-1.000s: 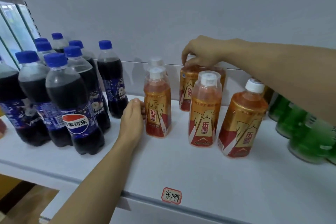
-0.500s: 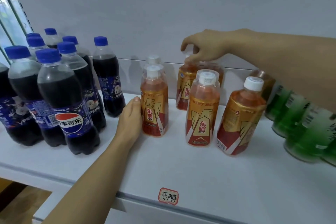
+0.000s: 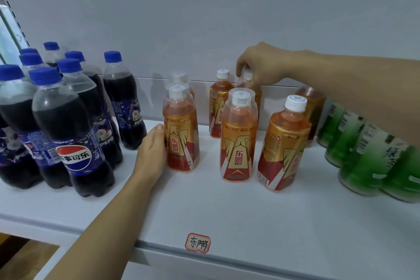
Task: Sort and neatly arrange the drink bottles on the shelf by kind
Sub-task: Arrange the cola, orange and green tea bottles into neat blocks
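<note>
Two hands are working among the orange energy-drink bottles on the white shelf (image 3: 227,216). Nearest, the left hand (image 3: 151,152) is pressing its fingers against the left side of a front orange bottle (image 3: 181,134); how far they are wrapping around it is hidden. Left of that hand the cola bottles (image 3: 68,129) are standing clustered. Right of it, two more orange bottles, a capped one (image 3: 238,136) and a white-lidded one (image 3: 284,145), are standing apart. Farther back, the right hand (image 3: 261,66) is pinching the top of a rear orange bottle (image 3: 248,79), seemingly by the cap. Under that forearm the green tea bottles (image 3: 363,150) are grouped.
</note>
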The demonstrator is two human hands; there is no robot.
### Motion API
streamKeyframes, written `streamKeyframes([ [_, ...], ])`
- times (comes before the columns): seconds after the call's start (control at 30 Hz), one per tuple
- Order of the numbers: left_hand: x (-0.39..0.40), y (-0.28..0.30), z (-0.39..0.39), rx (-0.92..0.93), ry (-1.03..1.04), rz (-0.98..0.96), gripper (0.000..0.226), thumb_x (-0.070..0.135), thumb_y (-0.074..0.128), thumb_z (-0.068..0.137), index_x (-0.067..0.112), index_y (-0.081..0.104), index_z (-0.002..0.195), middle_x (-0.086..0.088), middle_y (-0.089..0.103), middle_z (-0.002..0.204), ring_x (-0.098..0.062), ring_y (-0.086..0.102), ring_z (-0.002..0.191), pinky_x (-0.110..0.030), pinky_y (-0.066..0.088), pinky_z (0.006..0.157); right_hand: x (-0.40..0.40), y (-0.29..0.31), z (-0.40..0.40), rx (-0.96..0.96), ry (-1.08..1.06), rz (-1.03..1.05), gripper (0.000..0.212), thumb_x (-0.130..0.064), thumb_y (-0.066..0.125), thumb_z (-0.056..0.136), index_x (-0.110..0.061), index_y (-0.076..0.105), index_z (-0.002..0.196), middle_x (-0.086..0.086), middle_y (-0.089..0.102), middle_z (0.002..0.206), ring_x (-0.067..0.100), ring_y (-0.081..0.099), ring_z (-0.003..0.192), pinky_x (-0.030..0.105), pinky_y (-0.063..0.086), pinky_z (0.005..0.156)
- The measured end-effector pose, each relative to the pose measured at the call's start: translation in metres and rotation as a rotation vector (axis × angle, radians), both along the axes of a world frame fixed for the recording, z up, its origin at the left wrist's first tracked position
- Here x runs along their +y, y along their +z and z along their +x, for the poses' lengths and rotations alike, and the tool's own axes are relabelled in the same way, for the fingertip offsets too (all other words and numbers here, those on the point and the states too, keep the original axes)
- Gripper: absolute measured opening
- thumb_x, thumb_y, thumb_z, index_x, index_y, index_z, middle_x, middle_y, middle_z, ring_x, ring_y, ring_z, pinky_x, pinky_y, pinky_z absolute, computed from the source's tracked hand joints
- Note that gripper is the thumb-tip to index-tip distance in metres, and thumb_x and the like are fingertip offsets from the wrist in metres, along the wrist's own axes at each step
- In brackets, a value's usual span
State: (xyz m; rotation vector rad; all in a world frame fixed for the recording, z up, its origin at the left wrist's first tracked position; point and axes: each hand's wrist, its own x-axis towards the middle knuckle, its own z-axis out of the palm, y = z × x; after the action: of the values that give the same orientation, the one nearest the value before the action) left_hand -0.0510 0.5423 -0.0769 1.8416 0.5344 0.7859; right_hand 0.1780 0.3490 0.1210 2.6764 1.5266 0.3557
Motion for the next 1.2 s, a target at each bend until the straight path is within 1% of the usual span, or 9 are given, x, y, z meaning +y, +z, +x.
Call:
streamKeyframes([
  [0.23,0.002,-0.001,0.001,0.01,-0.004,0.003,0.058,0.053,0.021,0.101,0.02,0.068,0.099,-0.001,0.073,0.101,-0.018,0.065,0.102,-0.039,0.05,0.092,-0.014,0.012,-0.006,0.033,-0.045,-0.047,0.069,-0.063,0.079,0.076,-0.027,0.053,0.129,-0.003,0.059,0.11,0.023,0.056,0.099,0.038,0.048,0.085],
  [0.33,0.004,-0.001,0.002,0.02,-0.006,0.009,0.06,0.055,0.021,0.098,0.017,0.067,0.097,-0.003,0.073,0.1,-0.021,0.065,0.102,-0.048,0.05,0.098,-0.034,0.038,-0.002,-0.071,-0.177,-0.079,0.053,-0.066,0.057,0.092,-0.02,0.057,0.118,0.005,0.066,0.109,0.027,0.056,0.093,0.036,0.044,0.081],
  [0.4,0.003,-0.001,0.003,0.025,-0.007,0.017,0.059,0.054,0.019,0.099,0.019,0.067,0.098,-0.003,0.073,0.101,-0.021,0.065,0.104,-0.049,0.049,0.099,-0.053,0.046,0.003,-0.112,-0.339,-0.227,0.047,-0.061,0.051,0.097,-0.017,0.063,0.111,0.009,0.071,0.106,0.031,0.065,0.091,0.039,0.054,0.082],
  [0.5,0.001,0.0,0.001,0.025,0.002,0.008,0.059,0.055,0.019,0.099,0.022,0.068,0.097,0.0,0.073,0.101,-0.019,0.065,0.105,-0.044,0.049,0.095,-0.075,0.032,0.011,0.017,-0.524,-0.386,0.036,-0.052,0.064,0.094,-0.018,0.063,0.107,0.006,0.065,0.095,0.029,0.074,0.076,0.036,0.06,0.06],
  [0.6,-0.001,0.001,-0.001,0.028,0.002,-0.006,0.056,0.056,0.021,0.098,0.025,0.068,0.098,0.002,0.073,0.102,-0.016,0.065,0.104,-0.043,0.05,0.094,-0.086,0.015,0.021,0.19,-0.605,-0.217,0.037,-0.045,0.068,0.094,-0.01,0.065,0.106,0.014,0.064,0.102,0.029,0.074,0.059,0.03,0.056,0.048],
  [0.77,-0.001,0.002,-0.003,0.041,-0.002,0.001,0.055,0.054,0.021,0.101,0.023,0.066,0.098,-0.002,0.072,0.102,-0.02,0.064,0.103,-0.053,0.05,0.099,-0.089,0.014,0.023,0.195,-0.425,-0.051,0.027,-0.043,0.078,0.086,-0.021,0.069,0.098,0.006,0.066,0.099,0.023,0.073,0.057,0.028,0.057,0.05],
  [0.9,-0.003,0.003,-0.003,0.031,-0.01,-0.013,0.055,0.054,0.022,0.1,0.025,0.068,0.1,0.0,0.073,0.104,-0.017,0.065,0.105,-0.049,0.05,0.099,-0.078,0.015,0.014,0.159,-0.267,-0.019,0.022,-0.048,0.084,0.078,-0.036,0.07,0.091,-0.001,0.066,0.098,0.024,0.071,0.083,0.029,0.053,0.064],
  [1.07,-0.001,0.002,-0.002,0.03,-0.013,-0.006,0.051,0.048,0.022,0.107,0.025,0.067,0.101,0.001,0.073,0.103,-0.016,0.065,0.105,-0.044,0.051,0.096,-0.06,0.012,0.011,0.167,-0.207,0.025,0.024,-0.041,0.087,0.076,-0.035,0.073,0.095,0.0,0.064,0.101,0.023,0.066,0.098,0.027,0.051,0.063],
  [1.2,-0.001,0.002,-0.001,0.022,-0.01,0.01,0.051,0.046,0.022,0.106,0.022,0.066,0.099,-0.002,0.072,0.103,-0.018,0.065,0.104,-0.049,0.05,0.1,-0.052,0.01,0.014,0.161,-0.215,0.015,0.029,-0.043,0.087,0.075,-0.035,0.07,0.098,0.002,0.064,0.106,0.022,0.066,0.092,0.025,0.047,0.059],
])
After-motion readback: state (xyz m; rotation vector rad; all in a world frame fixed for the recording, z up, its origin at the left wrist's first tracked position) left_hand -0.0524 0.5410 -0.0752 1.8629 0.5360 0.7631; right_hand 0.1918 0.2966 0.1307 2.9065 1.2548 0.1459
